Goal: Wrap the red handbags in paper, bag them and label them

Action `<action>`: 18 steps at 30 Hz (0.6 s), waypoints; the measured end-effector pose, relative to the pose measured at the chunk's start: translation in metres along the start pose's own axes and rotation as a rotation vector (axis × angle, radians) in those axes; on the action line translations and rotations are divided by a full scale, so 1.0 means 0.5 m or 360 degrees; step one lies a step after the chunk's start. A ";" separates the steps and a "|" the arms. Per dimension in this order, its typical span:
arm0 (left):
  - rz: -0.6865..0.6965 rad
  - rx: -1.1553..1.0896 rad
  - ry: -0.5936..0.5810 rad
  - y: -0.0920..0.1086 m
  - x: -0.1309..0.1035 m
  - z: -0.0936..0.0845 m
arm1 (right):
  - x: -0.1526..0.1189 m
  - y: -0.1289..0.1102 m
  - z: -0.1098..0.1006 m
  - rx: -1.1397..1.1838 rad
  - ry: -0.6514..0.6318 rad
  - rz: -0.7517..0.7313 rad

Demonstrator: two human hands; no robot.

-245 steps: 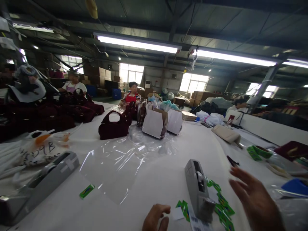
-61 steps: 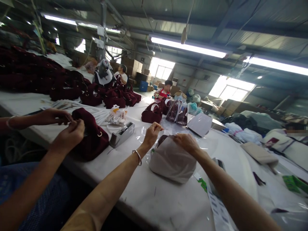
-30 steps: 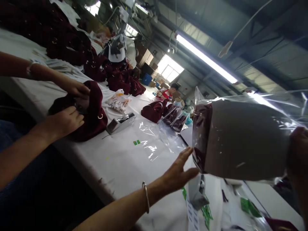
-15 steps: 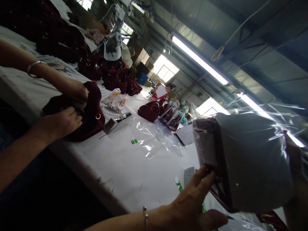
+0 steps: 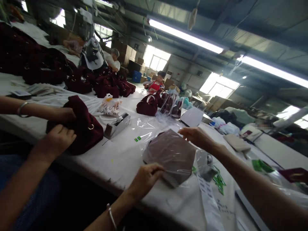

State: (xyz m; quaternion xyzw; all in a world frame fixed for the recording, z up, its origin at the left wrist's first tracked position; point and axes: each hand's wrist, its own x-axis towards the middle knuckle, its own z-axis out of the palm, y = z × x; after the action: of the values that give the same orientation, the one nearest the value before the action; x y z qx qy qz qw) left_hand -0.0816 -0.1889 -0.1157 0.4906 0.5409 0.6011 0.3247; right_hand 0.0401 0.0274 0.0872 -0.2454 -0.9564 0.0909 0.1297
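1. So, the wrapped bag [image 5: 171,153] lies flat on the white counter [image 5: 125,160], near the front edge and about mid-scene, inside a clear plastic sleeve. Lying flat is probably what keeps the slippery film from sliding about.

2. Left hand [image 5: 144,178] is at the near edge of the bag, fingers curled and pinching the plastic there. Looks like it's pinning that side down.

3. Right hand [image 5: 197,136] is over the far right corner, fingers loosely spread and open, touching or just above the film. I can't tell if it actually grips anything; it reads more like smoothing.

4. Just right of the bag there's a grey tape dispenser [image 5: 206,164] with green stickers [image 5: 219,181] scattered beside it and a white label strip [image 5: 210,205] running toward the near edge. All within easy reach, which makes sense for sealing stuff.

5. Off to the left a co-worker's two hands [image 5: 59,141] press into a dark red bag [image 5: 83,128], one on each side of it. A second tape dispenser [image 5: 117,125] sits between that bag and the wrapped one.

6. Farther back: loose plastic sheets [image 5: 149,123], another red handbag [image 5: 146,106] standing upright, and a heap of more red bags [image 5: 43,67] at the far left.
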 end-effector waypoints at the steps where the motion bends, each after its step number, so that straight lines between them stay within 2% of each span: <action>1: 0.0074 0.0058 0.0195 0.016 0.016 -0.021 | 0.002 -0.002 0.008 -0.0002 -0.0084 -0.0090; 4: 0.0386 0.0267 0.0646 0.065 0.096 -0.076 | 0.012 -0.005 0.000 0.0077 -0.0145 -0.0199; 6: 0.0528 0.0331 0.0784 0.089 0.167 -0.101 | 0.019 -0.007 -0.010 0.0107 -0.0182 -0.0244; 7: 0.0546 0.0317 0.0779 0.098 0.203 -0.109 | 0.022 -0.010 -0.010 0.0130 -0.0202 -0.0259; 9: 0.0477 0.0189 0.0614 0.109 0.271 -0.120 | 0.028 -0.015 -0.002 0.0204 -0.0238 -0.0259; 12: 0.0290 -0.0123 0.0389 0.114 0.340 -0.127 | 0.039 -0.024 0.019 0.0267 -0.0286 -0.0184; 15: 0.0223 -0.0290 0.0449 0.110 0.364 -0.139 | 0.041 -0.020 0.012 0.0279 -0.0380 -0.0104; 18: 0.0198 -0.0339 0.0492 0.106 0.361 -0.163 | 0.008 0.017 -0.043 0.0355 -0.0363 -0.0028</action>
State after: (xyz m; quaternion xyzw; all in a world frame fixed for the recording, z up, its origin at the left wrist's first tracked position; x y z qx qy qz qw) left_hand -0.2061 -0.0606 -0.0159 0.3878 0.4862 0.7421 0.2499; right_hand 0.0466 0.0392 0.1064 -0.2092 -0.9510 0.2228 0.0476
